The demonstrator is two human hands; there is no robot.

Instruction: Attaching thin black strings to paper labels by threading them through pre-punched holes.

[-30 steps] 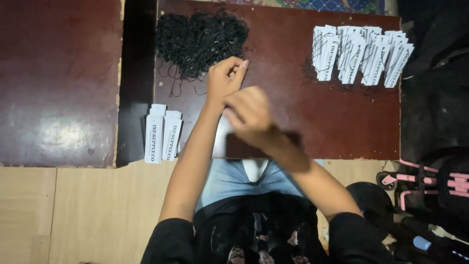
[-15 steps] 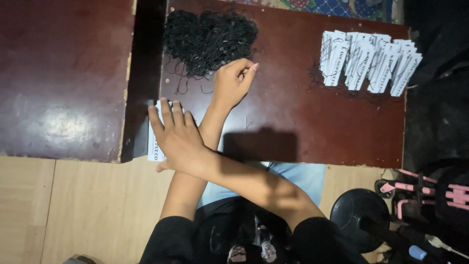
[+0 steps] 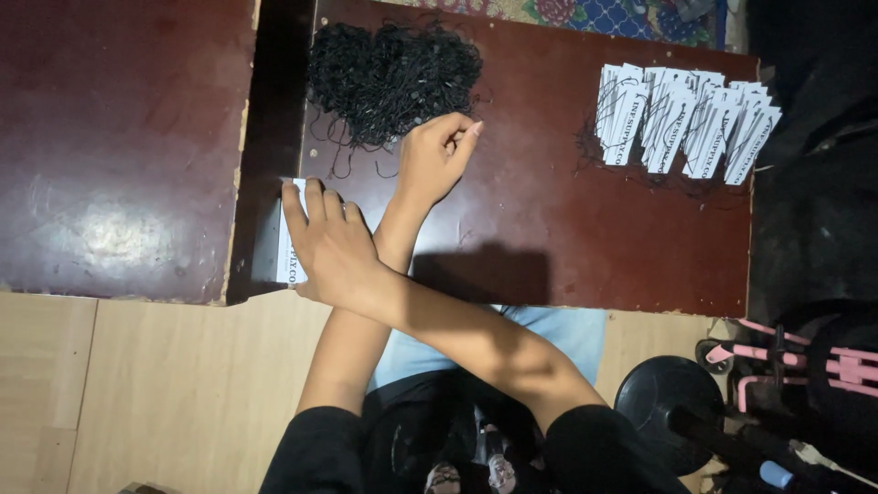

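I read: right hand (image 3: 331, 242) crossed over, flat on white paper tags (image 3: 289, 240) at table edge | left hand (image 3: 437, 155) pinching a black string beside string pile (image 3: 393, 78) | strung tags (image 3: 681, 119) fanned right; many strings left.

Second dark red table (image 3: 119, 146) at left, pale wood floor (image 3: 165, 393), patterned rug (image 3: 585, 14) at top edge, pink-framed object, perhaps a stroller (image 3: 805, 361), at right, black round disc (image 3: 668, 398) beside it
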